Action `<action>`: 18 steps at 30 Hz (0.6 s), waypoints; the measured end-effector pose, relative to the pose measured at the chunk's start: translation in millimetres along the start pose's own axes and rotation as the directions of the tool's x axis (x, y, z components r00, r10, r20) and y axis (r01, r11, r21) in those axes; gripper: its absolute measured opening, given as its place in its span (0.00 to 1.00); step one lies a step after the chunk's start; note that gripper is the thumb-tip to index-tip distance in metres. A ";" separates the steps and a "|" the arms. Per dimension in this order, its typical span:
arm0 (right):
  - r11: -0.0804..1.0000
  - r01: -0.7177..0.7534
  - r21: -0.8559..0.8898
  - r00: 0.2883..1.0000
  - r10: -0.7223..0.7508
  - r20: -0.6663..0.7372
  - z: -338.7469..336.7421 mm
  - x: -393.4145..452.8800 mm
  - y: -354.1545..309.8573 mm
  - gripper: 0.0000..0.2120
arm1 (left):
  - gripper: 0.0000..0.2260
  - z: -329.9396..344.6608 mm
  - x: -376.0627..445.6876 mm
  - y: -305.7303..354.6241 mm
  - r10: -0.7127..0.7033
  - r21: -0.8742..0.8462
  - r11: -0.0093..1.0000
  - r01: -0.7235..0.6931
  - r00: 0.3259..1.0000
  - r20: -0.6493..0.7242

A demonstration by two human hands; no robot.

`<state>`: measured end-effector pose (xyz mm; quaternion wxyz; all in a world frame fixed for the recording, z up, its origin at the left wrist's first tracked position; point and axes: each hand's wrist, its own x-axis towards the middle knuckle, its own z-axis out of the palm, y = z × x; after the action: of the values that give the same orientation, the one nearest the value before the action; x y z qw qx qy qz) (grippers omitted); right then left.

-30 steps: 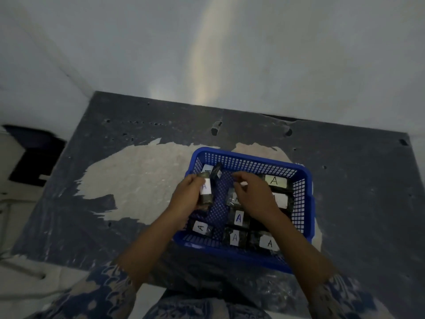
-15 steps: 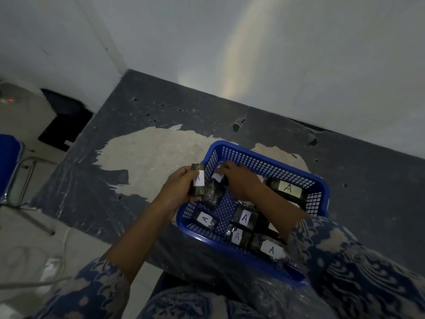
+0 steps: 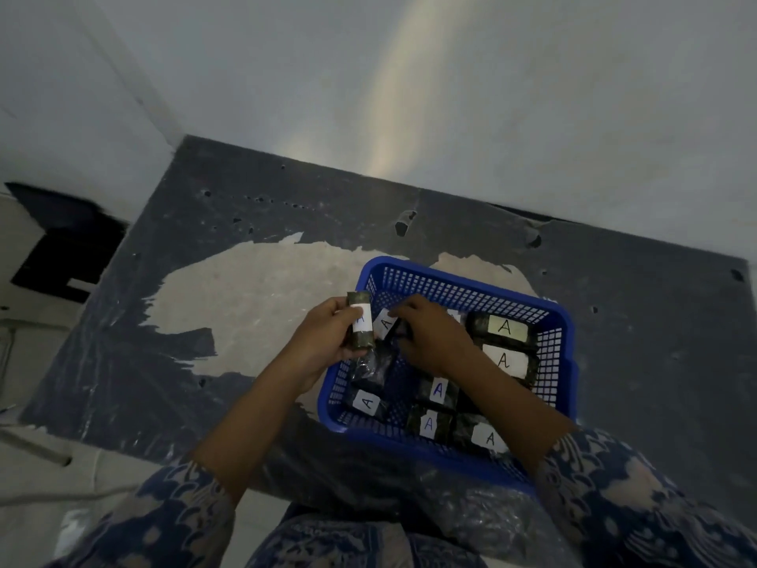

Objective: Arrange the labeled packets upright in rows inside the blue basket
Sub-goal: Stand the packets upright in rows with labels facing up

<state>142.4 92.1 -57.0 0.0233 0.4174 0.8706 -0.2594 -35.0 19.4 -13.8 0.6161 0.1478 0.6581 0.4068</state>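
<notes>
A blue basket (image 3: pixel 554 358) stands on the dark table with several dark packets in it, each bearing a white label marked A. My left hand (image 3: pixel 323 342) grips one such packet (image 3: pixel 361 325) upright over the basket's left rim. My right hand (image 3: pixel 430 334) reaches into the basket's far left corner and pinches another labeled packet (image 3: pixel 385 323) there. Packets lie along the right side (image 3: pixel 506 327) and the near side (image 3: pixel 430 424) of the basket. One packet (image 3: pixel 366 403) lies at the near left.
The table (image 3: pixel 635 342) has a worn dark top with a large pale patch (image 3: pixel 245 297) left of the basket. A wall rises right behind it. Crinkled clear plastic (image 3: pixel 471 510) hangs over the table's near edge. The floor drops away at the left.
The view has swung and the basket sits more central. My left hand still holds its packet at the left rim; my right hand stays in the far left corner of the basket.
</notes>
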 end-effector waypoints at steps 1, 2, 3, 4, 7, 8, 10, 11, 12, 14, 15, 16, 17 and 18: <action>0.993 -0.059 0.099 0.992 0.069 -0.104 -4.2 -5.2 -2.7 0.19 | 0.09 -1.8 3.1 2.0 -0.007 0.013 1.000 0.006 0.999 0.039; 0.961 -0.126 0.248 0.970 0.172 -0.173 -8.9 -12.7 -5.2 0.15 | 0.08 -2.7 5.5 3.3 -0.012 0.022 1.000 0.011 0.998 0.068; 0.878 -0.186 0.442 0.939 0.291 -0.183 -13.8 -21.2 -8.0 0.14 | 0.08 -3.1 7.0 3.6 -0.014 0.022 1.000 0.012 0.996 0.087; 0.730 -0.238 0.641 0.903 0.409 -0.130 -18.6 -29.5 -12.1 0.15 | 0.08 -3.9 9.4 4.7 -0.017 0.020 1.000 0.015 0.994 0.109; 0.384 -0.369 0.846 0.823 0.559 0.106 -25.4 -46.5 -21.5 0.17 | 0.07 -6.3 18.0 7.7 -0.020 0.062 0.998 0.010 0.986 0.166; 0.360 -0.398 0.844 0.810 0.571 0.138 -25.8 -50.5 -22.5 0.16 | 0.06 -5.8 20.6 8.2 -0.017 0.081 0.997 0.002 0.983 0.180; 0.361 -0.437 0.824 0.800 0.576 0.171 -24.0 -56.2 -23.5 0.12 | 0.05 -4.3 23.0 9.4 -0.016 0.108 0.994 -0.006 0.979 0.202; 0.377 -0.459 0.804 0.795 0.577 0.184 -22.4 -57.8 -24.7 0.11 | 0.05 -4.4 24.1 9.8 -0.020 0.114 0.994 -0.005 0.977 0.211; 0.402 -0.483 0.778 0.789 0.585 0.187 -20.0 -59.0 -26.5 0.11 | 0.05 -5.2 25.1 10.6 -0.023 0.117 0.993 -0.003 0.976 0.215; 0.491 -0.510 0.706 0.783 0.604 0.145 -12.6 -59.6 -30.7 0.11 | 0.05 -7.5 26.9 13.1 -0.025 0.125 0.992 -0.003 0.975 0.219; 0.567 -0.509 0.648 0.794 0.600 0.098 -8.3 -58.7 -32.5 0.10 | 0.06 -8.7 27.9 14.1 -0.024 0.131 0.991 -0.005 0.975 0.221; 0.652 -0.506 0.564 0.810 0.584 0.052 -4.0 -57.7 -34.6 0.11 | 0.07 -9.4 28.8 14.5 -0.025 0.138 0.990 -0.005 0.975 0.220; 0.722 -0.509 0.469 0.823 0.568 0.020 0.1 -56.8 -37.3 0.11 | 0.07 -9.7 28.8 14.2 -0.028 0.144 0.990 -0.003 0.976 0.215; 0.764 -0.517 0.387 0.827 0.562 -0.006 3.8 -55.3 -39.7 0.11 | 0.07 -9.4 28.6 14.2 -0.030 0.149 0.989 -0.002 0.977 0.210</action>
<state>148.4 30.2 -28.9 -0.0346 0.6619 0.6484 -0.3744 -53.7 44.8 -24.2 0.6727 0.2312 0.6183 0.3343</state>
